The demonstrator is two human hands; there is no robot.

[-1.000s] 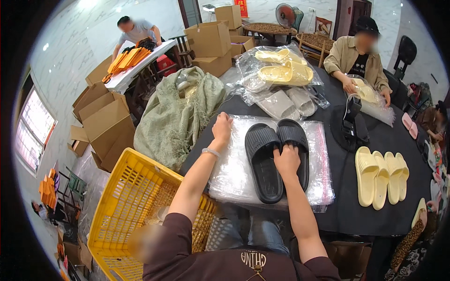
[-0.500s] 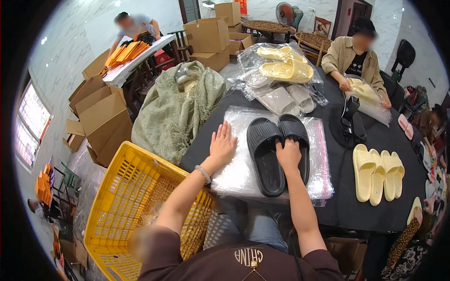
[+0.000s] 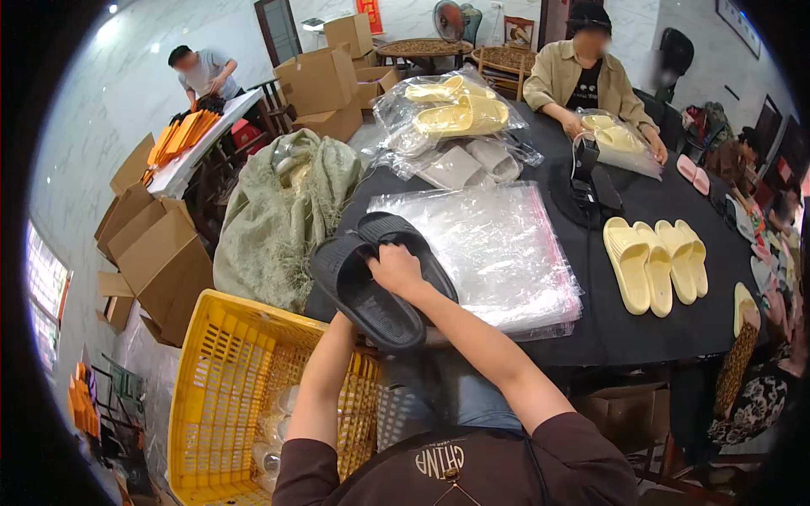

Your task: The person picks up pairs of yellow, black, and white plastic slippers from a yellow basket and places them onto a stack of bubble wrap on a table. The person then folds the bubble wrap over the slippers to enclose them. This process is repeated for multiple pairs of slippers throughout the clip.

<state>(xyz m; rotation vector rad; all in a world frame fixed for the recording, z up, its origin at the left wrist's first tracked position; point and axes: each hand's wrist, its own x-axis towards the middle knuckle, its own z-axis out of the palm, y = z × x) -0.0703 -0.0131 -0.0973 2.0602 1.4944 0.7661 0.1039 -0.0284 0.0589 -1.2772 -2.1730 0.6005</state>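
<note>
My right hand (image 3: 395, 270) is closed on a pair of black slide slippers (image 3: 392, 323), its fingers at the inner edges of the two straps. The pair hangs tilted over the left front edge of the black-covered table. My left forearm (image 3: 327, 367) reaches up beneath the slippers, which hide that hand and its fingers. Just right of the slippers lies a stack of clear plastic bags (image 3: 498, 253) with a pink strip along one side.
A yellow plastic crate (image 3: 232, 392) stands at my left, beside a green woven sack (image 3: 283, 215). Cream slippers (image 3: 629, 266) lie on the table's right; bagged slippers (image 3: 456, 115) are piled at the back. Across the table a co-worker (image 3: 591, 72) handles bagged slippers.
My right hand has carried the black slippers left, off the bag stack. My left hand, spread beside the stack before, has moved under the slippers and out of sight.
</note>
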